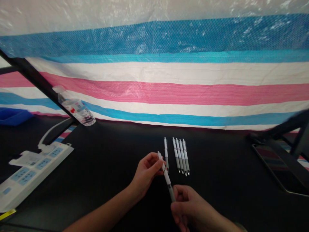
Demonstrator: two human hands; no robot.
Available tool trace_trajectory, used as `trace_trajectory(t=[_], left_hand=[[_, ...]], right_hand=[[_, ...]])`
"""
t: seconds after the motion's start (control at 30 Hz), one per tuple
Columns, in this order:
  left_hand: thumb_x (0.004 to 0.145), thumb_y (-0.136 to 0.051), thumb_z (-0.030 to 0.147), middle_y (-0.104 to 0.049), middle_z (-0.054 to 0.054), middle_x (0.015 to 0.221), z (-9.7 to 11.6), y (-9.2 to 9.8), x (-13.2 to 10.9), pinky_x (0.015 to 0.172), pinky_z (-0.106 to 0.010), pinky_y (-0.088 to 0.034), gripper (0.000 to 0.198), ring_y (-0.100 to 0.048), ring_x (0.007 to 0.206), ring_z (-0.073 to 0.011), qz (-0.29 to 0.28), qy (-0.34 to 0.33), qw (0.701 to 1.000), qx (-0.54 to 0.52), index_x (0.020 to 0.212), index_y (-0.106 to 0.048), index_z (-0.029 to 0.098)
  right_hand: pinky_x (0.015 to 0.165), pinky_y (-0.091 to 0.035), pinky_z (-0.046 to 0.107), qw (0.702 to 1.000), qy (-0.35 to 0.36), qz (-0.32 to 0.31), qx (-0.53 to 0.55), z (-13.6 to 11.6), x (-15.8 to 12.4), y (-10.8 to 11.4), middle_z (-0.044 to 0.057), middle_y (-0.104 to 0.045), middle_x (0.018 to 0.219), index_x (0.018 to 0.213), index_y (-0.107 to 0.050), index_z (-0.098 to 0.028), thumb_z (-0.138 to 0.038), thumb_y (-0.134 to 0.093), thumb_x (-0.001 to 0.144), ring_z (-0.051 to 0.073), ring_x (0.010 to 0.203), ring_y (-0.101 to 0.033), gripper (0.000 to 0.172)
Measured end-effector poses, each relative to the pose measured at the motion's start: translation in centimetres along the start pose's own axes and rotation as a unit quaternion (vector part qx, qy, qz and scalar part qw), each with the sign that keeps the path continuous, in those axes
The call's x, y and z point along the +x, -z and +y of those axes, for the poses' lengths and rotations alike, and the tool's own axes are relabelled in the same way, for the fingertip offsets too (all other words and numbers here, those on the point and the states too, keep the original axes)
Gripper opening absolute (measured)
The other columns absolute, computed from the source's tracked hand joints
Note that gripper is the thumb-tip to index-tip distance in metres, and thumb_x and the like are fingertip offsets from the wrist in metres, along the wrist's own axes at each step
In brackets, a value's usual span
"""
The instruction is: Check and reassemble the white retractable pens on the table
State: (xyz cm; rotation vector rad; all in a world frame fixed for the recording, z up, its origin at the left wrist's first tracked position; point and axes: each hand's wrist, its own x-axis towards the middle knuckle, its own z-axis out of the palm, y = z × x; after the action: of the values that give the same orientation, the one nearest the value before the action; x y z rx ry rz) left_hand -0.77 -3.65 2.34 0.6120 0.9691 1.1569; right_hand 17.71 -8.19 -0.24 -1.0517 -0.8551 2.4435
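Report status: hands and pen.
Left hand, right hand both grip one slim white-and-grey plastic pen. Five matching pens lie just beyond on black tabletop. Nothing blocks.

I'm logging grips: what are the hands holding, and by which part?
One white pen, in both hands: the left hand pinches its far end, and the right hand grips its near grey end.
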Motion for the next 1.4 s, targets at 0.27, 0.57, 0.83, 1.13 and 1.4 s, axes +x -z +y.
trace_trajectory(t=[0.27,0.57,0.83,1.13,1.4], left_hand=[[0.066,-0.094,0.039,-0.073,-0.004,0.077,0.3,0.1,0.0,0.06,-0.022,-0.056,0.037,-0.068,0.067,-0.0145,-0.012,0.018,1.0,-0.01,0.085,-0.074,0.014],[0.063,-0.095,0.035,-0.074,-0.004,0.079,0.4,0.4,0.2,0.061,-0.022,-0.057,0.036,-0.069,0.07,-0.0153,0.026,0.007,0.999,-0.041,0.084,-0.074,0.015],[0.064,-0.095,0.035,-0.074,-0.004,0.079,0.5,0.3,0.2,0.061,-0.022,-0.056,0.036,-0.069,0.07,-0.015,0.03,0.009,0.999,-0.041,0.085,-0.074,0.014],[0.066,-0.094,0.034,-0.074,-0.005,0.079,0.5,0.4,0.2,0.062,-0.023,-0.055,0.033,-0.068,0.07,-0.0156,0.027,0.004,0.999,-0.038,0.084,-0.074,0.014],[0.066,-0.094,0.034,-0.074,-0.005,0.079,0.3,0.4,0.2,0.062,-0.023,-0.056,0.034,-0.069,0.071,-0.0156,0.024,0.005,0.999,-0.04,0.085,-0.074,0.015]], right_hand=[[0.037,-0.039,0.015,0.998,0.018,-0.052,0.042,0.7,0.4,0.3,0.005,-0.07,0.067,0.085,-0.054,-0.015,-0.054,-0.078,0.079,0.011,0.043,-0.062,0.047],[0.037,-0.042,0.015,0.999,0.026,-0.029,0.023,0.7,0.4,0.4,0.006,-0.074,0.076,0.089,-0.042,-0.021,-0.05,-0.078,0.081,0.019,0.055,-0.073,0.047],[0.042,-0.049,0.019,0.997,0.045,-0.048,0.046,0.7,0.4,0.4,0.013,-0.071,0.101,0.1,-0.052,-0.016,-0.058,-0.064,0.091,0.022,0.069,-0.076,0.045],[0.045,-0.052,0.019,0.997,0.055,-0.044,0.044,0.8,0.6,0.3,0.009,-0.069,0.092,0.095,-0.056,-0.014,-0.062,-0.064,0.09,0.017,0.066,-0.073,0.049],[0.044,-0.049,0.019,0.996,0.062,-0.043,0.05,1.3,0.9,0.6,0.004,-0.068,0.081,0.086,-0.051,-0.016,-0.054,-0.075,0.085,0.015,0.055,-0.07,0.044]])
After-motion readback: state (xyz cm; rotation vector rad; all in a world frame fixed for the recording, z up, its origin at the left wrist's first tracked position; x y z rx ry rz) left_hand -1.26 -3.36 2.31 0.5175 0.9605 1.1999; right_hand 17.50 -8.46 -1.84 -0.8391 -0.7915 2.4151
